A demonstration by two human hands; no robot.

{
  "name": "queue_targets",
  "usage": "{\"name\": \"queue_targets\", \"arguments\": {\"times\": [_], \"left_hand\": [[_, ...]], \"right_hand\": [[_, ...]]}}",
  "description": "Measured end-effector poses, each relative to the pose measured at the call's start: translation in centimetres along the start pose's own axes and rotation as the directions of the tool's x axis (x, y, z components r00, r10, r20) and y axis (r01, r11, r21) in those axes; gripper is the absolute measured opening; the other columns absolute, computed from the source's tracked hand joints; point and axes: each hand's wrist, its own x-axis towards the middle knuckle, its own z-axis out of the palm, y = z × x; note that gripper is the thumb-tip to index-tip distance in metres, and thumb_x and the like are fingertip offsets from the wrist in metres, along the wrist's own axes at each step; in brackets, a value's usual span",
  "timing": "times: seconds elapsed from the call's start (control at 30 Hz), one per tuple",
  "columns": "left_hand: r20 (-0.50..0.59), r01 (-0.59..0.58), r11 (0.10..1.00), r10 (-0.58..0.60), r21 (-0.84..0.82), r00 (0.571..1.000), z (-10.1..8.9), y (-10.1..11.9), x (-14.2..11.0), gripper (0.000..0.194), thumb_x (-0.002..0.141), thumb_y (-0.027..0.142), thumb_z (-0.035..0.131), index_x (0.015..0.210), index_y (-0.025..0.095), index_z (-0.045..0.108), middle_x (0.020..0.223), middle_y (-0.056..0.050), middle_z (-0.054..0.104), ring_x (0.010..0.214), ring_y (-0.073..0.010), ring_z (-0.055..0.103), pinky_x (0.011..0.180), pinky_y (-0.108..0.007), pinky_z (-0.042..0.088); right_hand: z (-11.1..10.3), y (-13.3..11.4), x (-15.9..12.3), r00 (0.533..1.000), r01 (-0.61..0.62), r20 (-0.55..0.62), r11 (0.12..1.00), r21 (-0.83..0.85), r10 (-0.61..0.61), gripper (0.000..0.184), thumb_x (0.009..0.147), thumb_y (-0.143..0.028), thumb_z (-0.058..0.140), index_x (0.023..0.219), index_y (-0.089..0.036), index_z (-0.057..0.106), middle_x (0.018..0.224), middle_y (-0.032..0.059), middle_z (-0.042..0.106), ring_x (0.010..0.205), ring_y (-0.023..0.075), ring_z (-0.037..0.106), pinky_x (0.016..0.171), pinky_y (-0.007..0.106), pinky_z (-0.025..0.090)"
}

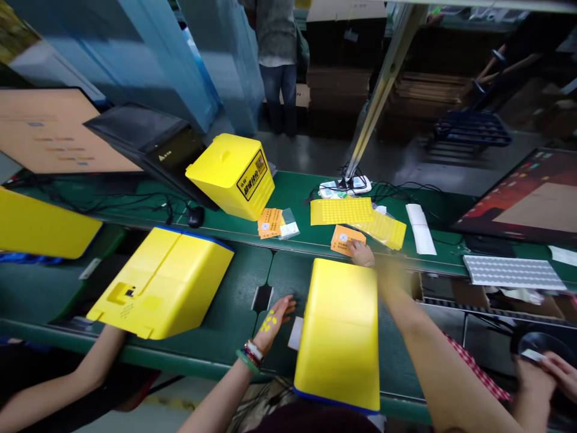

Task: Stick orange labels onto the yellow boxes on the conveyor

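A yellow box (pixel 345 328) with a blue lower edge stands on the dark green conveyor between my arms. My left hand (pixel 276 319) is just left of this box, apart from it, with fingers outstretched and nothing held. Several yellow round stickers (pixel 268 322) are stuck to the back of that hand. Beyond the box, my right hand (pixel 362 252) rests its fingers on a stack of orange printed cards (pixel 345 238); the fingertips look extended. Behind the cards lie yellow sticker sheets (pixel 340 211). A white paper piece (pixel 295 334) pokes out beside the box's left side.
Another yellow box (pixel 174 282) is at the left, a co-worker's arm (pixel 90 367) beneath it. A yellow box with a black-framed label (pixel 234 174) stands on the shelf near more orange cards (pixel 269 221). At the far right are a keyboard (pixel 514 272) and another person's hands (pixel 541 373).
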Motion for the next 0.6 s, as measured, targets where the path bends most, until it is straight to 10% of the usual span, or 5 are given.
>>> {"name": "queue_targets", "arguments": {"times": [0.3,0.5,0.6], "left_hand": [[0.015,-0.006,1.000,0.006,-0.004,1.000,2.1,0.3,0.3,0.053,0.081,0.062,0.052,0.113,0.021,0.062,0.116,-0.012,0.068,0.110,-0.0279,0.063,0.095,-0.041,0.049],[-0.113,-0.306,0.950,0.310,0.057,0.944,4.1,7.5,-1.7,0.042,0.084,0.056,0.054,0.102,0.020,0.065,0.103,-0.009,0.068,0.103,-0.0247,0.062,0.090,-0.036,0.048],[-0.049,-0.471,0.882,0.471,0.016,0.881,5.9,11.9,-4.6,0.033,0.088,0.050,0.055,0.101,0.020,0.065,0.099,-0.006,0.067,0.097,-0.0207,0.060,0.088,-0.032,0.046]], "right_hand": [[-0.5,0.0,-1.4,0.996,0.028,0.079,0.999,0.030,-0.031,0.013,0.084,-0.022,0.059,0.085,-0.014,0.070,0.094,0.0164,0.071,0.093,0.0232,0.059,0.082,0.032,0.042],[-6.4,-1.2,-0.3,0.990,0.120,-0.080,0.991,0.053,-0.116,0.028,0.093,-0.030,0.049,0.083,-0.017,0.071,0.085,0.0079,0.071,0.079,0.0175,0.061,0.072,0.029,0.043],[-9.7,-3.7,-3.3,0.892,0.367,-0.255,0.927,-0.072,-0.373,0.025,0.094,-0.027,0.049,0.091,-0.019,0.072,0.092,0.0087,0.072,0.089,0.0192,0.063,0.078,0.030,0.046]]}}
